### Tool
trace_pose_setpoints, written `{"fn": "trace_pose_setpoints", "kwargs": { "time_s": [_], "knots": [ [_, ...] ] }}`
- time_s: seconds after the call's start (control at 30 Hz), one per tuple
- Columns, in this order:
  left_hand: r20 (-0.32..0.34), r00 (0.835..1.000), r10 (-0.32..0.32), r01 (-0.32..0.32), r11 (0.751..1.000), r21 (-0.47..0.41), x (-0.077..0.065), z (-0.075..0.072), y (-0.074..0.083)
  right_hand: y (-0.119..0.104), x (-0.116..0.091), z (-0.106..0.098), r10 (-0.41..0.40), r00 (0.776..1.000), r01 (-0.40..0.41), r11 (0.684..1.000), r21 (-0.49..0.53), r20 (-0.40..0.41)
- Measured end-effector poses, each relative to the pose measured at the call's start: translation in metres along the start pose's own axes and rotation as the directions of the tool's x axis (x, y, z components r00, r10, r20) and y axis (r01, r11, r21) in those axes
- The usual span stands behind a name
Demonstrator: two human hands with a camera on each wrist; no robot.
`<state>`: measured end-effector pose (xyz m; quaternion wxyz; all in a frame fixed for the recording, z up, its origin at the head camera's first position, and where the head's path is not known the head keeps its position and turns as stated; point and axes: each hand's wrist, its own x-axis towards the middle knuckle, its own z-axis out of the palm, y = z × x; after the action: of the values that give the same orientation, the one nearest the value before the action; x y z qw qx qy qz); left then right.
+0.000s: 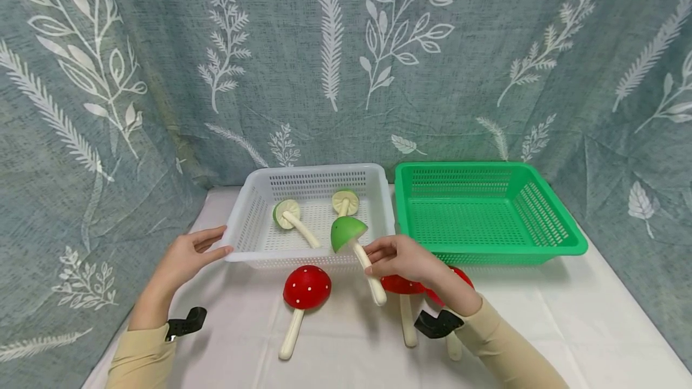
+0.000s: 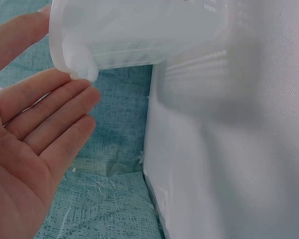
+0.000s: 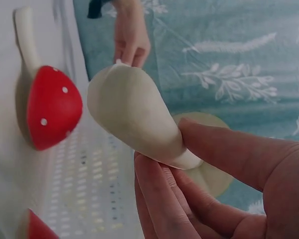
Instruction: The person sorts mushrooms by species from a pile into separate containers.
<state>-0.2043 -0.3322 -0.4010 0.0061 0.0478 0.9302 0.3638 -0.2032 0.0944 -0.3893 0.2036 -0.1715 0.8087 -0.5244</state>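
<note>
My right hand pinches a toy mushroom with a green cap by its pale stem, thumb on one side and fingers on the other. This mushroom is tilted, its cap overlapping the front rim of the white basket in the head view. Inside that basket lie two more green-capped mushrooms, one at the left and one at the right. My left hand has its fingers extended, their tips at the basket's front left corner; the thumb is at the rim too.
A green basket stands right of the white one. One red, white-dotted mushroom lies before the white basket. Two more red-capped ones, the nearer with its stem showing, lie partly under my right arm. A leaf-patterned curtain hangs behind.
</note>
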Motion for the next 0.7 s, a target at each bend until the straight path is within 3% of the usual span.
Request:
{"fn": "trace_pose_setpoints", "kwargs": {
  "time_s": [0.7],
  "knots": [
    [0.003, 1.0, -0.004, 0.004, 1.0, -0.013, -0.001, 0.0, -0.001, -0.026, 0.041, -0.016, 0.057, 0.997, -0.055, 0.998, 0.027, -0.058]
  ]
}}
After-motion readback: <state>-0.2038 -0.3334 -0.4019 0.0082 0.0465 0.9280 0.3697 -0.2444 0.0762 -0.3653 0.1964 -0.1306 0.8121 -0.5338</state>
